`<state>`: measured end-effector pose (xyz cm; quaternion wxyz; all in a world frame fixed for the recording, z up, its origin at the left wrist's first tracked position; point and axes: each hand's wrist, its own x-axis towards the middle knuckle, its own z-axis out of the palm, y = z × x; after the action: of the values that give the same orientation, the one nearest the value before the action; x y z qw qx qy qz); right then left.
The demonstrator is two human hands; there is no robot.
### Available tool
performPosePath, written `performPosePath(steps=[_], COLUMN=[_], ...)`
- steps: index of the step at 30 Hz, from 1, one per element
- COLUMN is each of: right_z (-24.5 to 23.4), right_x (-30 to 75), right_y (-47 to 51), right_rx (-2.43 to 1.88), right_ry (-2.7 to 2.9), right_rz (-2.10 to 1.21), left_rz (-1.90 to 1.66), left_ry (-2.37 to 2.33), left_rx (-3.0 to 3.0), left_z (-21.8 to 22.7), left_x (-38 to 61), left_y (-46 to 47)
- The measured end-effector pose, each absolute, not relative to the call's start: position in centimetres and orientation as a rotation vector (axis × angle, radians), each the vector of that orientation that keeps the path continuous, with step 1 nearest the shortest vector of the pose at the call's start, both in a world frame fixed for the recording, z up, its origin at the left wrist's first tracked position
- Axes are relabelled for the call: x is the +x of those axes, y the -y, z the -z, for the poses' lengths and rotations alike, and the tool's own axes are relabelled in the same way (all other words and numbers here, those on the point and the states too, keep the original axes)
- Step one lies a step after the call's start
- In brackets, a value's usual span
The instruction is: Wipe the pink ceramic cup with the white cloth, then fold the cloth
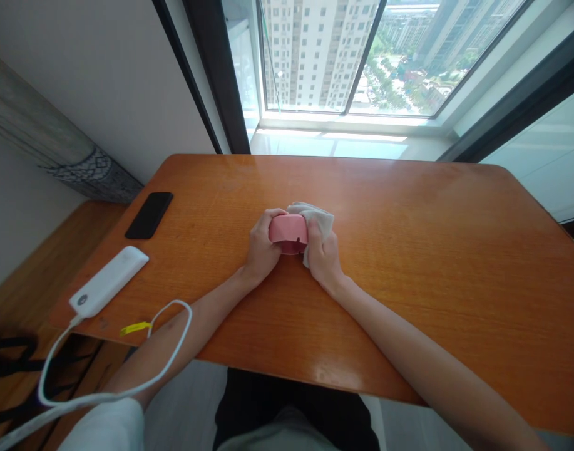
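My left hand [262,249] is closed around the left side of a pink ashtray [288,229], a small round dish with notches in its rim. The ashtray is tilted on its side above the table, its hollow facing down toward me. On its right, my right hand [325,255] grips a folded white cloth [320,217], with the thumb toward me. The cloth touches the ashtray's right side and hangs a little below the hand. The fingers behind the ashtray and cloth are hidden.
The wooden table [432,269] has rounded corners. At its left lie a black phone [149,215] and a white power bank [109,282]. A white cable [174,363] with a yellow tag [135,328] loops across my left forearm. Beyond the table is a window [324,56].
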<state>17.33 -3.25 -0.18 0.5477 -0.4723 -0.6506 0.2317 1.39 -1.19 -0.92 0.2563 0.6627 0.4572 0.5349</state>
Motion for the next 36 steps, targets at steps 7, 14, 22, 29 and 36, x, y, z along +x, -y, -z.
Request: performPosePath(steps=[7,14,22,29,36], right_z=[-1.0,0.5,-1.0,0.8,-1.0], right_x=[17.7,17.2,17.4,17.4,17.3], right_y=[3.8,3.1,4.1,2.9,4.2], right_rx=[-0.878,-1.086,-0.908,-1.161,-0.908], right_ry=[2.047,1.536,1.953,1.399,1.962], right_rz=[-0.12,-0.514,-0.175,-0.622,-0.182], left_rz=[-1.505,-1.467,-1.492,-1.462,-1.481], left_ry=[-1.154,-1.228,-1.169,-1.215,-1.168], left_rx=[1.825,1.809,1.83,1.824,1.853], left_z=[1.7,0.9,1.5,1.0,1.7], left_x=[1.1,1.6,1.4,1.7,1.3], left_y=[1.0,1.2,1.1,1.2,1.0])
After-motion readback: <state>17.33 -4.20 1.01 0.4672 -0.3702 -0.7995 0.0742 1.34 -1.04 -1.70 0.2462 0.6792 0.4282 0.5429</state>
